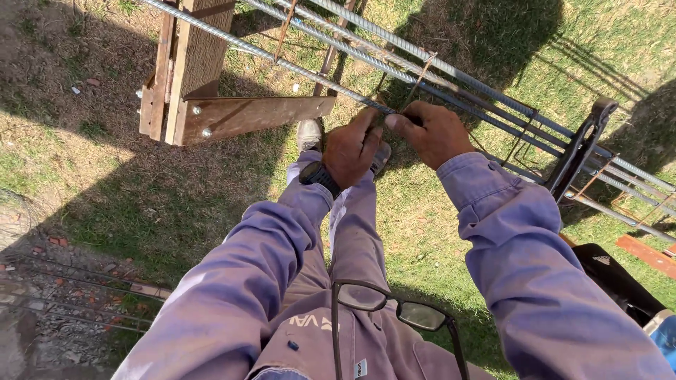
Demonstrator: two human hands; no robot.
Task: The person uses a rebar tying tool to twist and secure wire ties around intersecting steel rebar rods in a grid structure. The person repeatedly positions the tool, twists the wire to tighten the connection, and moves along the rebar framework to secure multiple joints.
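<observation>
Ribbed steel, grey and dull, forms the nearest reinforcing bar (310, 74), which runs diagonally from the upper left down towards the right, resting across a wooden trestle (211, 105). Both hands meet on this bar near the middle of the view. The left hand (352, 144) is folded around the bar from the near side, fingers together and curled over it. The right hand (433, 130) sits just beside it, thumb and forefinger pinched on the bar at the point where a thin rusty wire stirrup (415, 77) crosses; whether they also grip a tie wire cannot be told. A black wristwatch (319, 176) sits on the left wrist. Both sleeves (507, 232) are of faded lilac work cloth, creased and lightly soiled. Further parallel bars (451, 70) lie behind, bound by more rusty stirrups, and pass over a dark metal stand (581, 144) at the right. Black-framed spectacles (394, 309) hang at the chest. Underfoot is patchy grass (141, 183), half in shadow.
</observation>
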